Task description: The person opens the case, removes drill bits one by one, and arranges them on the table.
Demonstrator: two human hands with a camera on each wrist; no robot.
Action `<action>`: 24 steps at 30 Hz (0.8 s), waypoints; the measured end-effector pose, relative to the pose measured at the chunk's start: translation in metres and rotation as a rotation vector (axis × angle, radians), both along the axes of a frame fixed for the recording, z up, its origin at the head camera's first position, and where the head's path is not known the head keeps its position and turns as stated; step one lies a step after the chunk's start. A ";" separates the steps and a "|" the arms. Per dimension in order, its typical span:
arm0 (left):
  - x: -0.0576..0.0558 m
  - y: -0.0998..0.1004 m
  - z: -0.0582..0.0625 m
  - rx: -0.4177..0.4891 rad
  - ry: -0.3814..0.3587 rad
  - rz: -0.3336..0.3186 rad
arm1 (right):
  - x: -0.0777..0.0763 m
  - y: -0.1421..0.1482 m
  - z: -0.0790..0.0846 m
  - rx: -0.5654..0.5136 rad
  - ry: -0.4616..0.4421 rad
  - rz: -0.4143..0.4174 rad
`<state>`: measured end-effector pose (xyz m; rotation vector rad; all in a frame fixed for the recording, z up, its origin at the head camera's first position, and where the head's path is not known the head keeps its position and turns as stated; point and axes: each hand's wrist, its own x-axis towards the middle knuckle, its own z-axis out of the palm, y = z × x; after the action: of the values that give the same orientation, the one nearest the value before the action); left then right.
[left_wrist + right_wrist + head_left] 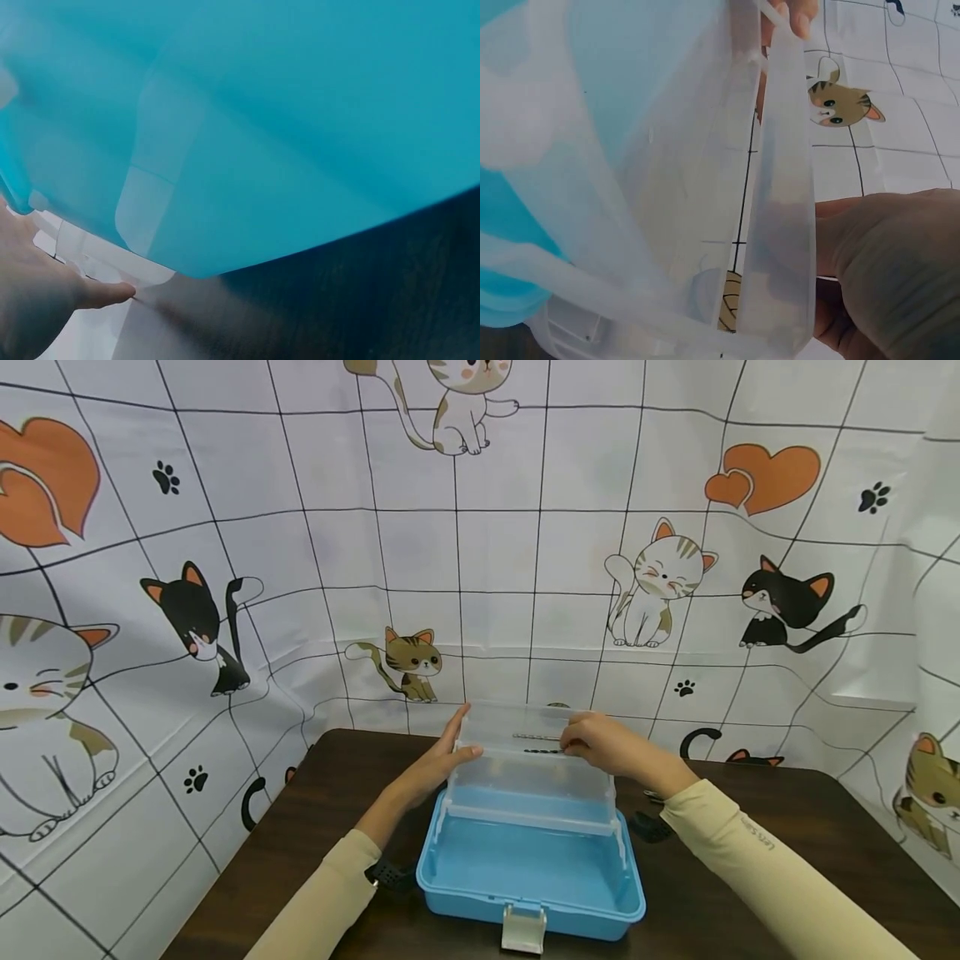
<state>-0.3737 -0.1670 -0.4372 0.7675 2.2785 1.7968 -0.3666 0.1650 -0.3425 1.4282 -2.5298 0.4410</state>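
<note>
A light-blue toolbox (532, 917) stands with its frosted clear trays (536, 781) folded up over the back. Two thin drill bits, one silver (536, 737) and one dark (542, 751), lie nearly parallel at the upper tray (491, 718). My left hand (431, 768) holds that tray's left end, thumb in front; in the left wrist view the thumb (105, 293) reaches past the box. With curled fingers, my right hand (607, 743) pinches the right end of a drill bit. In the right wrist view the tray wall (784, 180) partly hides its fingertips.
The toolbox is on a dark brown table (705, 877). A white latch (523, 930) hangs at its front. Small dark items (649, 827) lie to its right, partly behind the right forearm. A cat-patterned white sheet (495, 568) covers the wall behind.
</note>
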 end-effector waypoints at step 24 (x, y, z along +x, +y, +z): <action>0.001 -0.001 -0.001 -0.002 -0.013 -0.004 | 0.002 0.028 -0.001 -0.202 -0.195 0.032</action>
<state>-0.3728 -0.1681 -0.4379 0.7582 2.2683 1.7927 -0.3643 0.1930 -0.3436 1.4129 -2.5227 0.8533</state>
